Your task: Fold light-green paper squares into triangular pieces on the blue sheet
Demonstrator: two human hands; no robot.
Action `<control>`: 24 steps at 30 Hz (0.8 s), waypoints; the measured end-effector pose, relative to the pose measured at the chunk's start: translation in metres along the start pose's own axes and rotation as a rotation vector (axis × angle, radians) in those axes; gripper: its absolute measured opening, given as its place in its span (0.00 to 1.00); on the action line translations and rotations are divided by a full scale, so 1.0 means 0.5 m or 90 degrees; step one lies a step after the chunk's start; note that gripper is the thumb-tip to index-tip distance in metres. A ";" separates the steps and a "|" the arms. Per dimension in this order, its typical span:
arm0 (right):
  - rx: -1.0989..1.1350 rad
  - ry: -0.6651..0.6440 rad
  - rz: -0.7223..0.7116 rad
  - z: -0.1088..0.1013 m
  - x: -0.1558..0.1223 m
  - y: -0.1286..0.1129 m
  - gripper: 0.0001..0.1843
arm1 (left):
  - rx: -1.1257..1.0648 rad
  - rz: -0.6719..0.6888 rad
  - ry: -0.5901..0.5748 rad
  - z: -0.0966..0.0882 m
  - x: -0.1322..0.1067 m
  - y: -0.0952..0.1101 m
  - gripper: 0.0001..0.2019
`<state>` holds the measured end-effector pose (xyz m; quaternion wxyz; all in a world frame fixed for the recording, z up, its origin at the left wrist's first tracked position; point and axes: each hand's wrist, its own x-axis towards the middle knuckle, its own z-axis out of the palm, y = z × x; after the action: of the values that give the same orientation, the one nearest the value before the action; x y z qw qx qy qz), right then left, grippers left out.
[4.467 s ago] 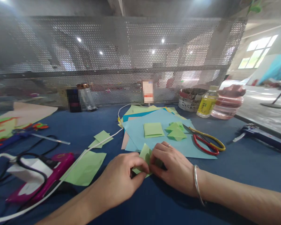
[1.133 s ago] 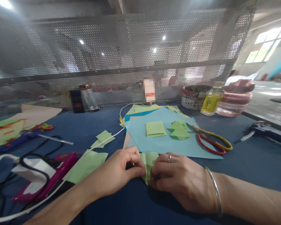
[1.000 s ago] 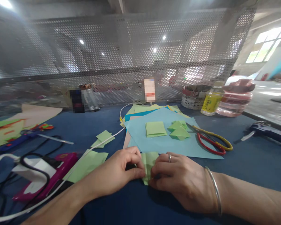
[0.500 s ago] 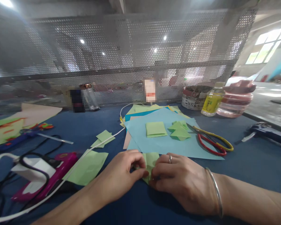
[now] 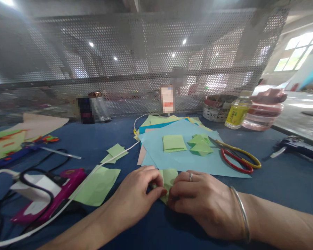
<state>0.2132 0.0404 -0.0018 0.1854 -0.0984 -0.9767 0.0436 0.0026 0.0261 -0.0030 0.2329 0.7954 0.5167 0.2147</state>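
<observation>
Between my two hands is a small piece of light green paper (image 5: 169, 177) with a crease down it, low over the blue tabletop. My left hand (image 5: 143, 189) pinches its left edge between thumb and curled fingers. On its right side, my right hand (image 5: 198, 198) grips the paper with bent fingers, which hide the lower part. Just beyond lies a light blue sheet (image 5: 156, 161), bearing a folded green square (image 5: 174, 143) and some folded green paper pieces (image 5: 201, 145) with pointed corners. Scissors (image 5: 238, 159) with red and yellow handles rest at the sheet's right edge.
Green paper squares (image 5: 101, 184) lie on the left, crossed by a white cable (image 5: 87, 178). A magenta power strip (image 5: 67, 189) with a white plug sits nearer me. Bottles (image 5: 263, 111) and a basket (image 5: 215, 113) stand back right; a glue gun (image 5: 299, 147) lies far right.
Both hands stay on the green paper in nearly the same place. My left thumb has shifted very slightly to the right; nothing else has visibly moved on the table.
</observation>
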 end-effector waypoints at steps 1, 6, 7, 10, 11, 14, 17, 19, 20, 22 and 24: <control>0.001 0.002 -0.002 0.000 0.000 0.000 0.11 | 0.003 0.004 0.000 0.001 -0.001 -0.001 0.05; 0.007 0.008 0.001 -0.004 0.001 -0.003 0.13 | 0.011 0.013 0.031 0.005 -0.006 -0.003 0.05; 0.008 0.011 0.004 -0.005 0.001 -0.004 0.14 | 0.013 0.015 0.034 0.005 -0.006 -0.003 0.06; 0.000 0.003 0.017 -0.007 0.002 -0.006 0.16 | 0.018 0.024 0.030 0.006 -0.006 -0.005 0.06; -0.004 -0.006 0.021 -0.007 0.003 -0.007 0.16 | 0.018 0.024 0.027 0.006 -0.005 -0.006 0.06; -0.009 -0.026 0.025 -0.006 0.004 -0.009 0.16 | 0.016 0.017 0.024 0.006 -0.004 -0.007 0.05; -0.005 -0.013 0.026 -0.006 0.005 -0.010 0.16 | 0.021 0.001 0.029 0.005 -0.003 -0.005 0.05; -0.001 -0.012 0.036 -0.006 0.004 -0.010 0.16 | 0.024 -0.019 0.032 0.004 -0.003 -0.004 0.05; 0.001 -0.014 0.040 -0.006 0.004 -0.010 0.16 | 0.025 -0.029 0.034 0.003 -0.003 -0.004 0.05; 0.004 -0.018 0.045 -0.006 0.004 -0.010 0.15 | 0.033 -0.042 0.042 0.001 -0.002 -0.005 0.06; 0.006 -0.021 0.046 -0.005 0.004 -0.011 0.16 | 0.046 -0.054 0.050 0.000 -0.001 -0.008 0.06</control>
<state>0.2116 0.0355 0.0021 0.1678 -0.1319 -0.9753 0.0568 -0.0004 0.0270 -0.0053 0.1923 0.7720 0.5659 0.2166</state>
